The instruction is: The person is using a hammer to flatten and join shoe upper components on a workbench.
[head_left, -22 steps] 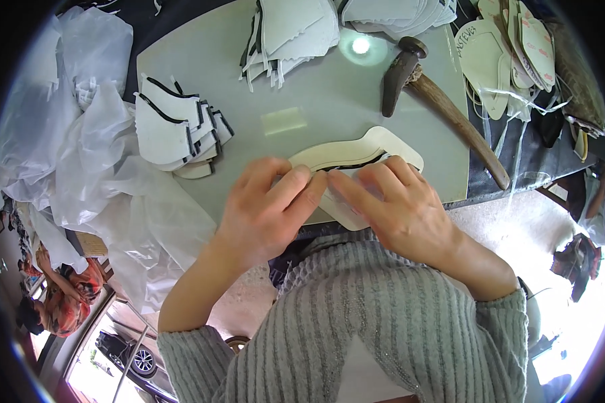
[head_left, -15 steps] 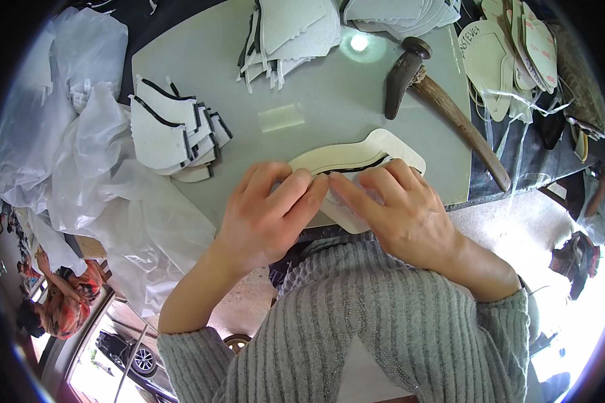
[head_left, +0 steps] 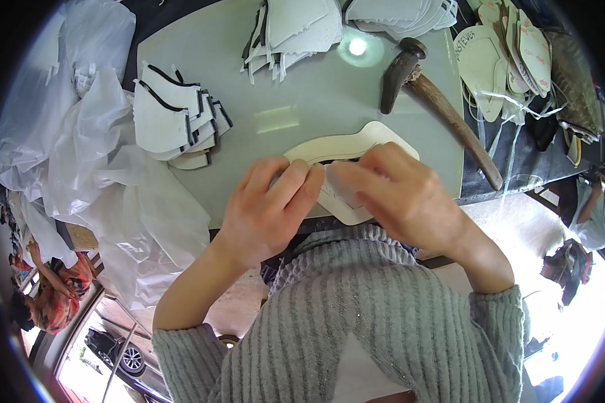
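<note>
A cream, curved cut piece [head_left: 356, 144] is pinned flat at the near edge of the grey surface [head_left: 316, 94] by the left hand [head_left: 269, 208] and right hand [head_left: 400, 195], fingers curled closed upon it, apparently so that its edge is steadied, while the hammer [head_left: 437, 101] is left aside.

Bare bench [head_left: 296, 101] lies open beyond both hands, between the stack of black-edged white pieces [head_left: 175, 121] on the left and the hammer [head_left: 437, 101] on the right. A further pile of cut pieces [head_left: 289, 30] closes the far edge. Crumpled plastic sheeting [head_left: 114, 195] crowds the left side, seemingly overhanging the bench edge.
</note>
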Tool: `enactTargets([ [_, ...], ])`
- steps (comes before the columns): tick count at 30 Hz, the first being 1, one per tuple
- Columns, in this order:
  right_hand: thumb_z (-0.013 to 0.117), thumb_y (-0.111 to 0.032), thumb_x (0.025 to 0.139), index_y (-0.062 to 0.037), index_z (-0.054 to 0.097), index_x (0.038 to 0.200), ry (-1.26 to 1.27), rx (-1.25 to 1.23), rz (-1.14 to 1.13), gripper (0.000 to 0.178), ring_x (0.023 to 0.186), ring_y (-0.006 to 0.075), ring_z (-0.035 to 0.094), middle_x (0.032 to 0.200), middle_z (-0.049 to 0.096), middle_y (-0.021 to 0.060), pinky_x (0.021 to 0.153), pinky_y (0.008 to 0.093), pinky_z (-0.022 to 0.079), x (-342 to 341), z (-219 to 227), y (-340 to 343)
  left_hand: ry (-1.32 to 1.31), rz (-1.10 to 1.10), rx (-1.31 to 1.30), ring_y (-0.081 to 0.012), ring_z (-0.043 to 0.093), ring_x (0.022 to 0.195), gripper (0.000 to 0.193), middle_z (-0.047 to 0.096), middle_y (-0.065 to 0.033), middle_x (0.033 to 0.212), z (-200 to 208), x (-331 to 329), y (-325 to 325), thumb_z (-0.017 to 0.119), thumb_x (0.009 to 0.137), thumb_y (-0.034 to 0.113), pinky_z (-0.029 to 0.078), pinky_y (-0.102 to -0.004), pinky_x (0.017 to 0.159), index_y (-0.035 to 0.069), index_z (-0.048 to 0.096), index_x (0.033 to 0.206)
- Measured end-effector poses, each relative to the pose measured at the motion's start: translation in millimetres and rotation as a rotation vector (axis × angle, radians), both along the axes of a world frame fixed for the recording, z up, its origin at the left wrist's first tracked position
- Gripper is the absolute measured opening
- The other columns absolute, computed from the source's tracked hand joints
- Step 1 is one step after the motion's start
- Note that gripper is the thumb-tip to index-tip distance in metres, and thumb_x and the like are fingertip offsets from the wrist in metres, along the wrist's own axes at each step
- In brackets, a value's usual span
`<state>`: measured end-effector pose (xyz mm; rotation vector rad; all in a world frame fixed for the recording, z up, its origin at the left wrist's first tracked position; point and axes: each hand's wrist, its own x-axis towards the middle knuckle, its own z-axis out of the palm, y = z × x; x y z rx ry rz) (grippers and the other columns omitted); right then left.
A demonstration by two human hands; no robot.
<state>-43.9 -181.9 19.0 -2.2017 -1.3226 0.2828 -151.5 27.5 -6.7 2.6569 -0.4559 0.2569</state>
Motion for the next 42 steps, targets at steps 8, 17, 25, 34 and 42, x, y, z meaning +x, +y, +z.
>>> enactTargets([
  [8,0.063,0.002,0.084,-0.0007,0.055,0.128,-0.303,-0.133,-0.32,0.045,0.099,0.0344,0.059,0.112,0.058,0.0156,0.084,0.0422,0.051,47.8,-7.8,-48.3,-0.052,0.062,-0.031,-0.0247,0.058,0.092,0.033,0.057,-0.0073,0.103,-6.4,-6.5,-1.5,0.064,0.073,0.005,0.052,-0.0364,0.082,0.001,0.065,0.106],
  [17,0.063,-0.011,0.095,-0.0014,0.06,0.105,-0.009,-0.053,-0.234,0.014,0.06,0.0329,0.062,0.072,0.06,0.0176,0.055,0.0377,0.048,26.2,34.6,-29.3,-0.109,0.114,-0.081,-0.028,0.059,0.087,0.035,0.059,-0.0071,0.101,-13.3,-11.2,-4.2,0.066,0.073,-0.004,0.053,-0.0368,0.074,0.003,0.068,0.106],
  [25,0.061,-0.023,0.097,0.0004,0.053,0.087,0.037,-0.298,-0.042,0.027,0.054,0.037,0.06,0.06,0.058,0.0159,0.049,0.0435,0.047,6.3,31.7,-24.0,-0.17,0.108,-0.109,-0.0272,0.06,0.088,0.035,0.06,-0.0055,0.101,-17.1,-8.9,-6.0,0.068,0.07,-0.004,0.053,-0.0362,0.074,0.004,0.068,0.104],
  [34,0.059,-0.028,0.097,0.0007,0.052,0.082,0.026,-0.392,0.012,0.033,0.057,0.0405,0.061,0.06,0.059,0.0188,0.053,0.0474,0.048,10.2,27.7,-20.4,-0.178,0.11,-0.148,-0.0272,0.061,0.089,0.032,0.062,-0.0057,0.101,-19.0,-8.8,-3.6,0.07,0.071,-0.004,0.053,-0.0364,0.074,0.003,0.067,0.102],
  [42,0.056,-0.031,0.099,0.0013,0.054,0.079,0.026,-0.457,0.065,0.038,0.061,0.0401,0.062,0.062,0.06,0.0189,0.056,0.0475,0.048,19.7,36.7,-12.5,-0.169,0.165,-0.263,-0.0278,0.064,0.084,0.019,0.065,-0.0114,0.101,-20.7,-8.6,-2.5,0.071,0.078,-0.005,0.055,-0.0355,0.072,0.002,0.06,0.091],
])
